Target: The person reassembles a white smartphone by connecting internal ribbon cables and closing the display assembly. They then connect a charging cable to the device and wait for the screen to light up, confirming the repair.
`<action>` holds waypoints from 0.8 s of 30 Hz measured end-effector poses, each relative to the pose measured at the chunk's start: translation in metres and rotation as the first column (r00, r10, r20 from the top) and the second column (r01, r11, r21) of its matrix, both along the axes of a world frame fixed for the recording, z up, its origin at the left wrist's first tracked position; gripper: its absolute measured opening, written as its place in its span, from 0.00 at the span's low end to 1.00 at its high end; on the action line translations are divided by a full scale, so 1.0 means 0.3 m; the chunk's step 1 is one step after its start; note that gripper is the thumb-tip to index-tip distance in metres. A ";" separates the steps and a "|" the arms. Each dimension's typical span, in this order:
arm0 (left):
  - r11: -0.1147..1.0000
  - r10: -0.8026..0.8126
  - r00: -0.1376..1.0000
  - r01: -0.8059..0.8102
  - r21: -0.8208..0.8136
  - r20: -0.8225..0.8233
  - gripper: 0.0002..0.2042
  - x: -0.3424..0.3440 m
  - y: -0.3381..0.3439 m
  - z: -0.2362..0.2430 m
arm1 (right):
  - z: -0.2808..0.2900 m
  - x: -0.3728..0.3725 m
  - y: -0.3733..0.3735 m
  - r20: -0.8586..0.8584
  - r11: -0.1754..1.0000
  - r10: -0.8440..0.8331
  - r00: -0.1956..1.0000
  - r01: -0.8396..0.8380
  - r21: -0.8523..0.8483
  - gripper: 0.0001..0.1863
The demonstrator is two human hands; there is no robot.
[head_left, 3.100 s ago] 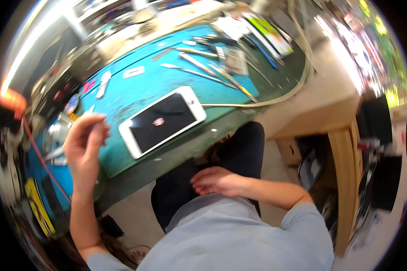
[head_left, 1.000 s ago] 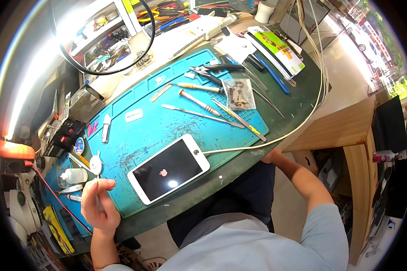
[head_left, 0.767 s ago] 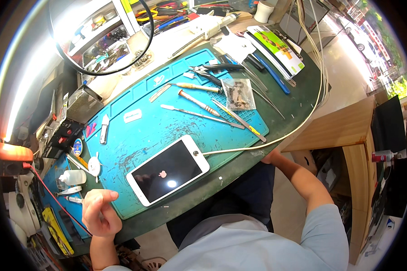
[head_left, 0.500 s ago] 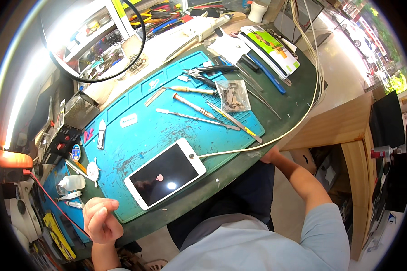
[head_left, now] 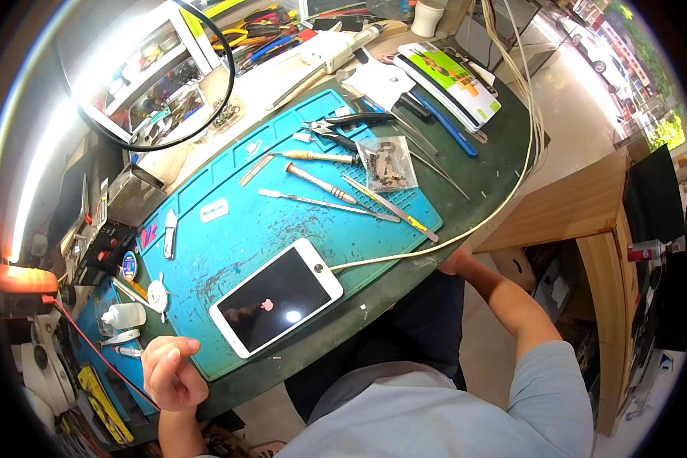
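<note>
A white smartphone (head_left: pixel 277 298) lies face up on the blue work mat (head_left: pixel 229 263), its dark screen lit with a small reddish logo. A white cable (head_left: pixel 404 259) runs from its right end. My left hand (head_left: pixel 174 372) hovers by the mat's near left corner, left of the phone, fingers curled in with nothing seen in them. At the table's near right edge rests my right hand (head_left: pixel 455 261), close to my thigh; its fingers are mostly hidden. Tweezers (head_left: pixel 393 208), a screwdriver (head_left: pixel 320 183), a thin metal pick (head_left: pixel 328 204) and a small bag of metal parts (head_left: pixel 388 164) lie beyond the phone.
Black-handled cutters (head_left: pixel 343 126) and blue-handled tweezers (head_left: pixel 446 126) lie toward the far right, near a green-and-white packet (head_left: pixel 454 84). A white bottle (head_left: pixel 124 315) stands at left. A black ring (head_left: pixel 231 69) hangs over the far left. A wooden cabinet (head_left: pixel 565 202) stands to the right.
The view has shifted slightly, so things on the table appear a little farther left. Both hands keep their pose, and the phone stays where it was on the mat.
</note>
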State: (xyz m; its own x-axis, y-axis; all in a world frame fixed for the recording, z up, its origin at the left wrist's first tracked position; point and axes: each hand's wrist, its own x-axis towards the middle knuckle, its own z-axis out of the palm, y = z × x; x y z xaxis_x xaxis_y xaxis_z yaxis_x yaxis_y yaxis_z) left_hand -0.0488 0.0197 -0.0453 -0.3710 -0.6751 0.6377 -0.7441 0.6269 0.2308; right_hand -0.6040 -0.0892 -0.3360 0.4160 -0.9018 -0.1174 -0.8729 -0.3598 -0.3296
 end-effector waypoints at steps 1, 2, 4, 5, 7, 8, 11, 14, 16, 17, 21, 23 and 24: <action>1.000 0.004 1.000 -0.004 0.009 -0.003 0.24 0.005 0.004 -0.007 | 0.001 -0.002 0.002 0.000 1.000 0.005 1.000 -0.005 -0.011 0.25; 1.000 0.006 1.000 -0.006 0.015 -0.006 0.24 0.007 0.003 -0.009 | 0.002 -0.003 0.003 0.001 1.000 0.010 1.000 -0.010 -0.023 0.25; 1.000 0.006 1.000 -0.006 0.021 -0.010 0.24 0.008 0.001 -0.010 | -0.003 -0.008 0.005 -0.006 1.000 0.006 1.000 -0.006 -0.024 0.25; 1.000 0.003 1.000 -0.003 0.021 -0.013 0.24 0.006 -0.001 -0.008 | -0.009 -0.012 0.005 -0.014 1.000 -0.003 1.000 0.003 -0.013 0.24; 1.000 0.001 1.000 -0.001 0.018 -0.022 0.24 0.000 -0.004 -0.003 | -0.009 -0.010 0.003 -0.004 1.000 -0.011 1.000 0.011 -0.007 0.24; 1.000 0.003 1.000 -0.003 0.019 -0.024 0.24 0.000 -0.004 -0.002 | -0.003 -0.005 0.000 0.015 1.000 -0.010 1.000 0.010 -0.010 0.24; 1.000 0.000 0.999 0.001 0.026 -0.034 0.24 -0.002 -0.009 0.000 | -0.009 -0.004 -0.001 0.032 0.999 0.006 0.999 -0.005 -0.035 0.24; 1.000 -0.017 0.999 0.018 0.024 -0.052 0.23 -0.009 -0.016 0.004 | -0.026 -0.012 0.002 0.029 0.999 -0.006 1.000 0.007 -0.033 0.24; 1.000 -0.019 0.999 0.020 0.017 -0.050 0.23 -0.011 -0.017 0.004 | -0.042 -0.021 0.003 0.018 0.999 -0.005 1.000 0.006 -0.041 0.24; 1.000 -0.022 0.998 0.023 0.016 -0.052 0.23 -0.011 -0.019 0.003 | -0.052 -0.027 0.002 0.007 0.998 0.005 1.000 -0.004 -0.056 0.24; 1.000 -0.024 0.998 0.025 0.013 -0.060 0.23 -0.011 -0.020 0.007 | -0.043 -0.009 -0.006 0.015 0.997 0.027 1.000 -0.026 -0.071 0.23; 1.000 -0.028 0.998 0.028 -0.001 -0.053 0.23 -0.021 -0.030 0.017 | -0.043 -0.014 -0.004 0.017 0.998 0.027 0.999 -0.026 -0.065 0.22; 1.000 -0.025 0.999 0.025 -0.001 -0.046 0.23 -0.021 -0.031 0.018 | -0.044 -0.016 -0.003 0.018 0.998 0.027 0.999 -0.026 -0.063 0.21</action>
State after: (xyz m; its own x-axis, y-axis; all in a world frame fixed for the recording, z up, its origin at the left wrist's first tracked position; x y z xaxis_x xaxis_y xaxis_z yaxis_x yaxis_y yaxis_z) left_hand -0.0552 0.0104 -0.0400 -0.3583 -0.6654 0.6549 -0.7168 0.6455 0.2637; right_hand -0.6088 -0.0900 -0.3490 0.4412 -0.8958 -0.0532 -0.8568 -0.4028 -0.3219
